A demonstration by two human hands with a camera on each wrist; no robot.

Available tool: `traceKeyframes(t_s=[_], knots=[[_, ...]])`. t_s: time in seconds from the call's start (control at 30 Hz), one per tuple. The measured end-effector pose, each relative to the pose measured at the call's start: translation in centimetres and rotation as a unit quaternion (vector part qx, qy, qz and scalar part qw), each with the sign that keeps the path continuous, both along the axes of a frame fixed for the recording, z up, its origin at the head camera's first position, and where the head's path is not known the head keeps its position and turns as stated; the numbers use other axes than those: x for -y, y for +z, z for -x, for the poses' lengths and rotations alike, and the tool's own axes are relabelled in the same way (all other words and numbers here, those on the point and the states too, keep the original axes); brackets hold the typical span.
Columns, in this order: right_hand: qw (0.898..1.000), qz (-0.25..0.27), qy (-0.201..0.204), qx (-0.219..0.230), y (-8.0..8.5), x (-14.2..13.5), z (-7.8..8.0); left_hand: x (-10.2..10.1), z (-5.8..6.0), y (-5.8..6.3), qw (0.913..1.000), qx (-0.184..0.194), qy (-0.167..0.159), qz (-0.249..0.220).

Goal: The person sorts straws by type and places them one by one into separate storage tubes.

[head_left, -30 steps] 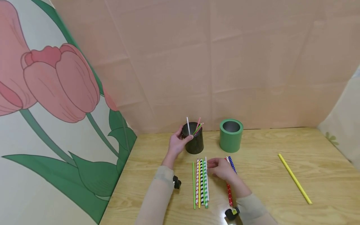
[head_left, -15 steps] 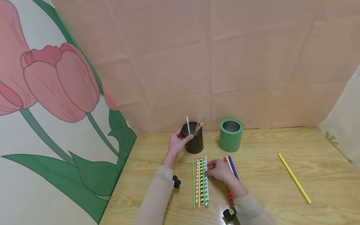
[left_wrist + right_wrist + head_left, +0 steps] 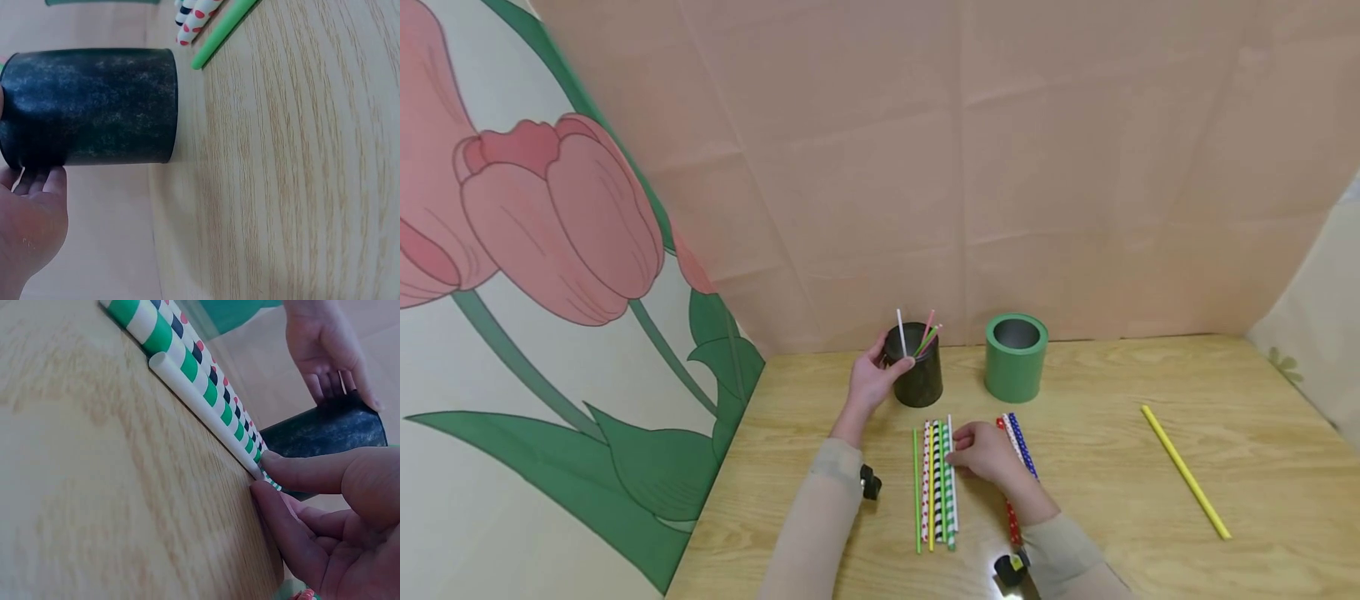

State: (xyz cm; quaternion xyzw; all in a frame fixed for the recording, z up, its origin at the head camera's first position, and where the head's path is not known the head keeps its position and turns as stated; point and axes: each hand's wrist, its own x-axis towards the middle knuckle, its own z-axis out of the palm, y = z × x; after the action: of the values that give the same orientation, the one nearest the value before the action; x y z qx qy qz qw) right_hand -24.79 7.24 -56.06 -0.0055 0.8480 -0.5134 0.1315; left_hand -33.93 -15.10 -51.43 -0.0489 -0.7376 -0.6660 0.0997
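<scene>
My left hand (image 3: 871, 382) grips the black cup (image 3: 94, 106) by its left side, with the thumb at the rim. The cup stands upright, and a few thin straws, white, pink and green, lean out of it. In front of it several paper straws lie side by side on the table: plain green, red-dotted, yellow, black-striped and green-striped (image 3: 159, 334). At the right end of that row is a plain white straw (image 3: 203, 409). Thumb and forefinger of my right hand (image 3: 988, 454) pinch this white straw, which lies along the table.
A green cup (image 3: 1015, 371) stands upright to the right of the black one. Red, red-dotted white and blue dotted straws (image 3: 1022, 446) lie partly under my right forearm. Farther right lies a thick yellow straw (image 3: 1186, 472). A pinkish sheet (image 3: 962, 167) hangs behind the table.
My right hand has shifted slightly left, and its thumb has come over the white straw. The left hand keeps its grip on the black cup.
</scene>
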Motion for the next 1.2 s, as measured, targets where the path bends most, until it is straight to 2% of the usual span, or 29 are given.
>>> traceKeyframes(t_s=[0.27, 0.57, 0.7, 0.93, 1.2], knots=[[1.0, 0.011, -0.007, -0.004, 0.53, -0.01, -0.27, -0.08, 0.07, 0.2, 0.9999, -0.005, -0.003, -0.01], [0.999, -0.036, -0.008, -0.034, 0.58, -0.09, -0.42, -0.23, 0.04, 0.15, 0.9999, -0.002, 0.0, -0.014], [0.998, -0.038, -0.007, -0.039, 0.55, -0.12, -0.33, -0.22, -0.14, 0.18, 0.9999, 0.002, 0.0, -0.012], [0.999, -0.037, -0.005, -0.022, 0.56, -0.15, -0.26, -0.2, -0.35, 0.25, 1.0, 0.008, 0.004, -0.003], [0.997, -0.061, -0.007, -0.045, 0.64, -0.07, -0.43, -0.12, -0.11, -0.01, 0.9999, 0.006, 0.006, -0.006]])
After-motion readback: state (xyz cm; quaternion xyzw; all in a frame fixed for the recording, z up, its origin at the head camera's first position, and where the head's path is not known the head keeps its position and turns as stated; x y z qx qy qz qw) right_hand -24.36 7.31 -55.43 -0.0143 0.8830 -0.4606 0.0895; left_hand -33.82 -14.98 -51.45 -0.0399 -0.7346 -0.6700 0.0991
